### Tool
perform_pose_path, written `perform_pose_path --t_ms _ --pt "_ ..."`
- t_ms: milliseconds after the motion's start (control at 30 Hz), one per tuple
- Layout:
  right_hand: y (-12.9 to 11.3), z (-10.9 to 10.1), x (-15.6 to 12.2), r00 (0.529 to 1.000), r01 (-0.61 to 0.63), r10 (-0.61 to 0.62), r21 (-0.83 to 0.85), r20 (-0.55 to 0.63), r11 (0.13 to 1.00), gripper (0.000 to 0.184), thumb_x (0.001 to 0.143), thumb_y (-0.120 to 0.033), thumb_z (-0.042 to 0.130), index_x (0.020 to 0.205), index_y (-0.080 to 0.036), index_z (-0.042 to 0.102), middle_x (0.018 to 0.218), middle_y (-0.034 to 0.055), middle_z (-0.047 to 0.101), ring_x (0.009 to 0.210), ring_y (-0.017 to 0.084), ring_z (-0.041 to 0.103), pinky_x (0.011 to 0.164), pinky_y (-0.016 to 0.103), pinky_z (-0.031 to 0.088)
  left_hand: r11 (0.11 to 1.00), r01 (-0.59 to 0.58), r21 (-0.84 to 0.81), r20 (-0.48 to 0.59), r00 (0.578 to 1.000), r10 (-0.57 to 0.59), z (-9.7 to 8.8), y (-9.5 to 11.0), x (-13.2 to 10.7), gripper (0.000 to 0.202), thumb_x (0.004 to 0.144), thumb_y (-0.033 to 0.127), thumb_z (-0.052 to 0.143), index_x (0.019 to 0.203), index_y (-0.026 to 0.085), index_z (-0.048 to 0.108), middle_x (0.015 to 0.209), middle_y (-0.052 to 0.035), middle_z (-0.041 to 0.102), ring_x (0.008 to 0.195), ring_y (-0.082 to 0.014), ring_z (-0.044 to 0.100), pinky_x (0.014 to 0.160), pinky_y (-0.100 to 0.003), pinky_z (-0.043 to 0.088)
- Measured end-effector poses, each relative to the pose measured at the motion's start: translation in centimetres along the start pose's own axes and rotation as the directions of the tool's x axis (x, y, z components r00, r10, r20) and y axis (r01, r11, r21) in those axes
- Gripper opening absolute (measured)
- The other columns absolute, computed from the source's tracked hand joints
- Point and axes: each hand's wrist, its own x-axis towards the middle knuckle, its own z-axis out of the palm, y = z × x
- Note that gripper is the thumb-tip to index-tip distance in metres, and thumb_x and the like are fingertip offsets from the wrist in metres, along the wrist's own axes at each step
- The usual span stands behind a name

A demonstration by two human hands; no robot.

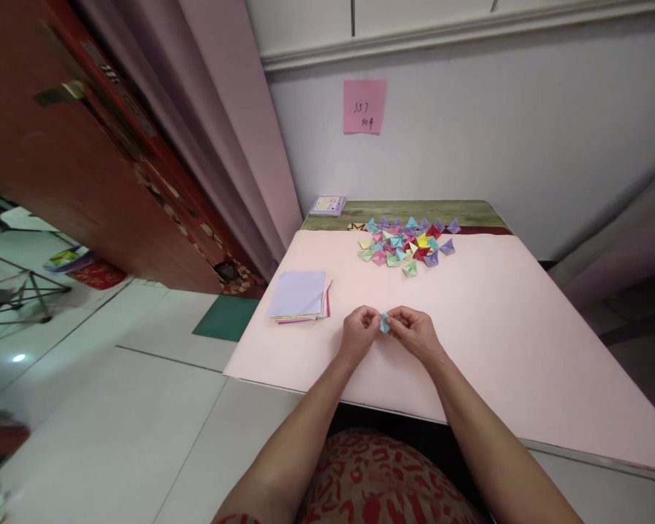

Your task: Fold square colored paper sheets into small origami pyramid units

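Between my two hands, just above the pink tabletop [502,327], is a small folded piece of light blue paper [384,323]. My left hand [359,327] pinches its left side with closed fingers. My right hand [415,331] grips it from the right, thumb and fingertips pressed together. The fingers partly cover the paper, so its exact fold cannot be made out. Beyond my hands lies a cluster of small folded paper pieces [397,242] in purple, blue, pink, yellow, red and green. Left of my hands rests a stack of square paper sheets [299,294] with a lavender one on top.
At the table's far left corner lies a small pile of printed cards or booklets [328,205]. A pink note [364,107] with handwriting is stuck on the wall behind. A curtain [234,109] and a reddish-brown door [87,145] stand on the left.
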Motion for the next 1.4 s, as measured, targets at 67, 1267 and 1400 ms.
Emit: perform_pose_path --t_ms 67,1267,1400 --pt "0.1 0.0 0.1 0.999 -0.034 0.034 0.052 0.001 0.998 0.033 0.076 -0.049 0.073 0.086 -0.018 0.070 0.059 -0.0007 0.062 0.050 0.012 0.052 0.049 0.024 0.043 0.999 -0.025 0.034 -0.013 1.000 0.025 0.0 0.0 0.0 0.013 0.079 0.029 0.062 0.074 0.016 0.063 0.071 -0.0007 0.062 0.063 -0.0117 0.057 0.060 -0.023 0.046" --pt "0.2 0.4 0.0 0.999 0.012 -0.004 0.193 -0.040 0.981 0.035 0.075 -0.043 0.077 0.095 -0.023 0.056 0.069 -0.0032 0.061 0.057 0.012 0.057 0.055 0.025 0.046 0.943 0.104 -0.315 0.109 0.991 -0.073 -0.2 0.9 -0.3 0.036 0.076 0.032 0.073 0.106 0.017 0.059 0.060 0.0063 0.058 0.049 -0.0076 0.051 0.051 -0.020 0.043" --pt "0.3 0.3 0.2 1.000 0.017 -0.017 0.151 -0.006 0.988 0.033 0.075 -0.041 0.075 0.095 -0.022 0.056 0.068 -0.0028 0.061 0.057 0.012 0.054 0.054 0.024 0.043 0.939 0.123 -0.321 0.136 0.987 -0.083 -0.5 1.0 -0.2 0.029 0.075 0.031 0.073 0.098 0.017 0.063 0.058 0.0060 0.056 0.049 -0.0072 0.050 0.050 -0.020 0.041"
